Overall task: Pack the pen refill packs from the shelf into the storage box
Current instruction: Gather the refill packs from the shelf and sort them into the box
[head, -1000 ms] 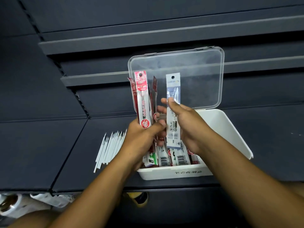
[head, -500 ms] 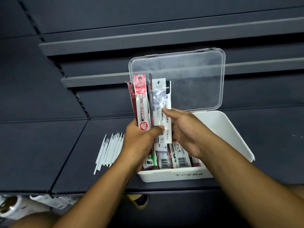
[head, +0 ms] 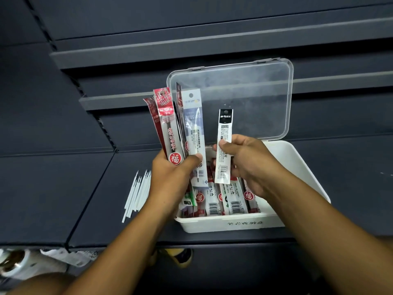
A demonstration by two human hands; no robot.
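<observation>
A white storage box (head: 302, 173) with its clear lid (head: 244, 96) standing open sits on a dark shelf. Several pen refill packs (head: 231, 201) lie inside it. My left hand (head: 172, 177) grips an upright fan of refill packs (head: 170, 128), red ones and a blue-white one, over the box's left side. My right hand (head: 248, 162) pinches a single black-and-white refill pack (head: 223, 150) upright above the box, just right of the fan.
A bundle of loose white refills (head: 138, 192) lies on the dark shelf (head: 53, 188) left of the box. More dark shelves rise behind the lid. Below the shelf edge at bottom left are rolls of tape and paper (head: 19, 265).
My right hand let the blue-white pack stay with the fan in my left hand. It now holds a separate black-and-white pack, moved a little right of the fan.
</observation>
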